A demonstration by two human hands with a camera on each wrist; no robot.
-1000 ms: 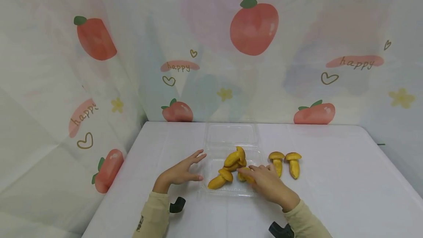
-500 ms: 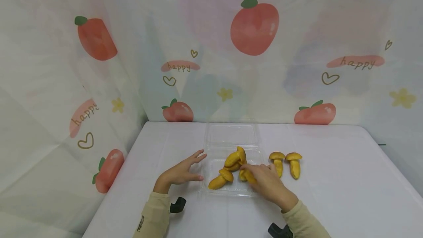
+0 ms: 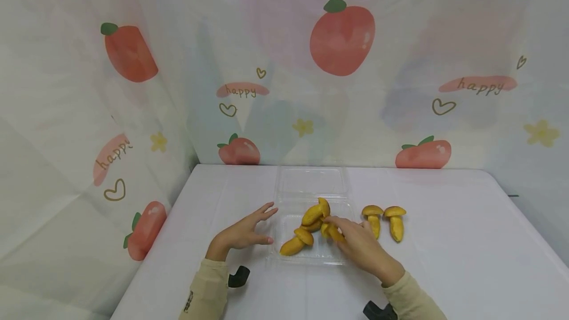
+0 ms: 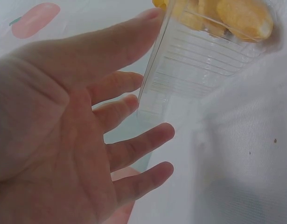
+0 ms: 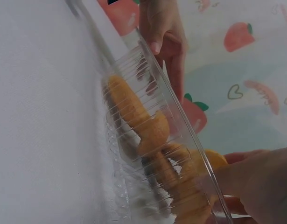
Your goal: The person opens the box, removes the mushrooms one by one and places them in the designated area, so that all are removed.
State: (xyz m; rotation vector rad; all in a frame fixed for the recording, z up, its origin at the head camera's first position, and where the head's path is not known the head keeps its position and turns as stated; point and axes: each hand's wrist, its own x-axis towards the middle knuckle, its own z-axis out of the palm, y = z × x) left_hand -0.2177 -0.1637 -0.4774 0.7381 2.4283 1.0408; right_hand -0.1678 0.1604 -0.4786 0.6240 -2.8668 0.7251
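L hand spread, R hand curled

Through a clear container, yellow mushrooms are seen, 1 gripped by the right hand; the left hand is positioned alongside.

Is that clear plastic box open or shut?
Open: the lid lies folded back behind the base, leaving the yellow mushrooms uncovered.

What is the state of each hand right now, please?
Left hand: open, fingers spread beside the clear container.
Right hand: holding a yellow mushroom.
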